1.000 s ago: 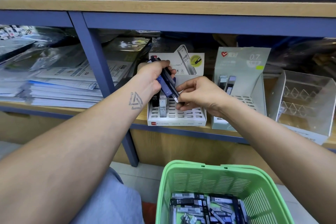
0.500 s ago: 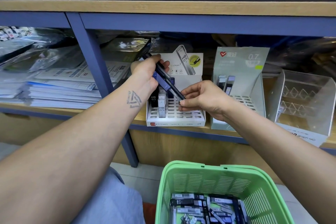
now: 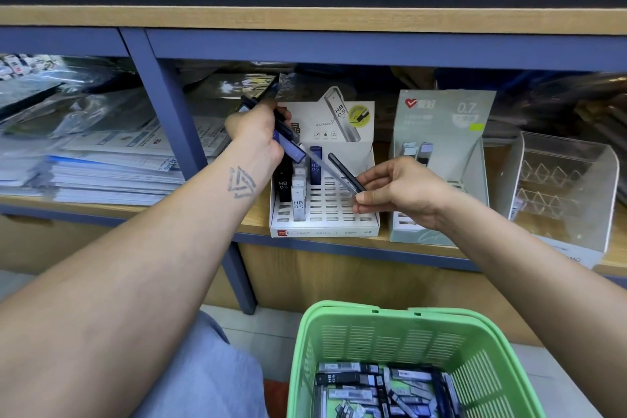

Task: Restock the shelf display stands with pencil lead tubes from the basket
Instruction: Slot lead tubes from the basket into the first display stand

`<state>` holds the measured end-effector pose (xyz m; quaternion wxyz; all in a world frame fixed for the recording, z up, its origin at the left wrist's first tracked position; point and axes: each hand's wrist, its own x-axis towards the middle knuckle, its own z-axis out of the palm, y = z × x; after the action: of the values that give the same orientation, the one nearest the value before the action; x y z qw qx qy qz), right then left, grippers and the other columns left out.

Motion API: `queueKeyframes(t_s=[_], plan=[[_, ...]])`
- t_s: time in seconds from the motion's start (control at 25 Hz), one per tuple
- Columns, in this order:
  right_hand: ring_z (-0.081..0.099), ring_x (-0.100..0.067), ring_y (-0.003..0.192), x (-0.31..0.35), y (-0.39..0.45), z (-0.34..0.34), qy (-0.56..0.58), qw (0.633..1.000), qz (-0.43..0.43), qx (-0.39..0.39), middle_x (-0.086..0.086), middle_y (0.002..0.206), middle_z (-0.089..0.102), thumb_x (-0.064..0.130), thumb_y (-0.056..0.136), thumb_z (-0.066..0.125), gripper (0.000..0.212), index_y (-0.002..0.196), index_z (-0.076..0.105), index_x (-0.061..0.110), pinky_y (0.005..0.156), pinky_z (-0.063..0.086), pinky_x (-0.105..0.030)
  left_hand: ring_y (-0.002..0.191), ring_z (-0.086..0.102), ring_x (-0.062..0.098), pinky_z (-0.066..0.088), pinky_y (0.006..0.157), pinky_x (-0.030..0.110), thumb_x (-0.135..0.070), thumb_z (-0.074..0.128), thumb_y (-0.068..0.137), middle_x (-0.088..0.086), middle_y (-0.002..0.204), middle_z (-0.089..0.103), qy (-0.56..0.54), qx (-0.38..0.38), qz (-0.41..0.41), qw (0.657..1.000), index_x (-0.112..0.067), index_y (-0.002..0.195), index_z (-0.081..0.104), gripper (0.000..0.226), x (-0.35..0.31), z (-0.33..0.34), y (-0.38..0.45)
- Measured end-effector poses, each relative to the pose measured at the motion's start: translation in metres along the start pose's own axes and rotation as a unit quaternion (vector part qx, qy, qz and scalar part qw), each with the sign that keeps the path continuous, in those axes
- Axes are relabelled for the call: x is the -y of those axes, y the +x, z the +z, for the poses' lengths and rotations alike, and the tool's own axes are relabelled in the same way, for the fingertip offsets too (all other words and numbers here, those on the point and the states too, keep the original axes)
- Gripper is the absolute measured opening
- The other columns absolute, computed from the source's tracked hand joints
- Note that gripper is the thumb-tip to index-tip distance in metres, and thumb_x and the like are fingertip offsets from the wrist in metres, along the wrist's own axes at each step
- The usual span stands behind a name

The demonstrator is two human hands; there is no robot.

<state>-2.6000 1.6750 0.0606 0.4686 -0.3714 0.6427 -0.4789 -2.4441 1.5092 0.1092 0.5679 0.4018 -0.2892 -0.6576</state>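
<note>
Spanning the whole view, a wood and blue shelf [image 3: 339,249] carries paper stacks [image 3: 112,176] at left and a clear acrylic organizer [image 3: 559,193] at right. Green basket [image 3: 383,343] sits low in front, holding loose lead tubes [image 3: 380,390], one reads "HB". Grey-green stand [image 3: 441,132] printed "0.7" stands beside white stand [image 3: 325,214], whose card reads "HB 0.5"; its front strip says "0.5mm". Slotted tubes [image 3: 298,202] there read "HB 0.5". Left hand [image 3: 258,136] grips a bundle of tubes [image 3: 288,141] above the white stand's back rows. Right hand [image 3: 403,190] pinches one dark tube [image 3: 344,173] by its lower end, tilted, over the stand's right slots, just beside the bundle.
</note>
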Motion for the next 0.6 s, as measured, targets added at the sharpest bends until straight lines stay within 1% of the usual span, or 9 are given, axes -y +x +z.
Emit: queueKeyframes(t_s=[0.04,0.12,0.2,0.28,0.36,0.44,0.6], plan=[[0.075,-0.038,0.088,0.0,-0.001,-0.001,0.008,1.0,0.004,-0.004,-0.03,0.099,0.072,-0.017,0.082,0.07,0.039,0.119,0.059,-0.009,0.078,0.064,-0.039,0.042,0.056,0.02,0.047,0.049,0.029,0.006,0.059,0.09,0.016,0.058,0.06,-0.004,-0.003,0.004,1.0,0.001,0.09,0.053,0.007,-0.002,0.0,0.001],[0.075,-0.038,0.089,0.002,-0.001,0.0,0.045,0.999,0.006,-0.012,-0.029,0.096,0.073,-0.017,0.082,0.069,0.039,0.119,0.057,-0.009,0.077,0.064,-0.038,0.042,0.056,0.022,0.047,0.047,0.029,0.005,0.061,0.089,0.018,0.06,0.061,0.004,0.001,0.003,1.0,0.003,0.098,0.055,0.011,-0.003,0.0,0.003],[0.075,-0.039,0.09,0.007,-0.001,0.004,0.106,0.994,-0.008,-0.013,-0.028,0.095,0.073,-0.017,0.083,0.068,0.037,0.117,0.057,-0.009,0.078,0.063,-0.037,0.041,0.055,0.021,0.045,0.042,0.024,0.006,0.062,0.09,0.015,0.058,0.059,0.016,0.038,-0.03,0.999,0.0,0.094,0.055,0.01,0.002,0.002,-0.001],[0.074,-0.04,0.091,0.014,0.001,0.01,0.15,0.988,-0.024,-0.003,-0.03,0.097,0.073,-0.016,0.083,0.067,0.036,0.117,0.056,-0.01,0.08,0.063,-0.037,0.042,0.054,0.017,0.043,0.04,0.021,0.003,0.066,0.09,0.013,0.064,0.061,0.041,0.096,-0.082,0.991,-0.004,0.087,0.059,0.011,0.01,0.006,-0.012],[0.074,-0.041,0.092,0.021,0.004,0.018,0.165,0.986,-0.032,0.008,-0.03,0.096,0.073,-0.016,0.083,0.067,0.037,0.118,0.055,-0.012,0.083,0.061,-0.04,0.043,0.054,0.015,0.045,0.041,0.02,-0.002,0.073,0.088,0.012,0.07,0.065,0.057,0.141,-0.107,0.982,-0.005,0.083,0.064,0.011,0.013,0.008,-0.02],[0.074,-0.041,0.092,0.024,0.006,0.023,0.171,0.985,-0.036,0.01,-0.029,0.096,0.073,-0.016,0.083,0.067,0.039,0.12,0.054,-0.012,0.084,0.061,-0.042,0.044,0.056,0.015,0.047,0.042,0.022,-0.008,0.079,0.083,0.011,0.073,0.069,0.058,0.161,-0.105,0.98,-0.006,0.086,0.067,0.013,0.011,0.007,-0.025],[0.074,-0.039,0.091,0.03,0.006,0.025,0.159,0.987,-0.036,0.01,-0.029,0.097,0.073,-0.016,0.083,0.068,0.032,0.113,0.058,-0.011,0.082,0.062,-0.04,0.046,0.062,0.016,0.047,0.044,0.021,-0.017,0.088,0.074,0.014,0.08,0.073,0.071,0.157,-0.071,0.983,-0.005,0.097,0.069,0.033,0.005,0.003,-0.029]])
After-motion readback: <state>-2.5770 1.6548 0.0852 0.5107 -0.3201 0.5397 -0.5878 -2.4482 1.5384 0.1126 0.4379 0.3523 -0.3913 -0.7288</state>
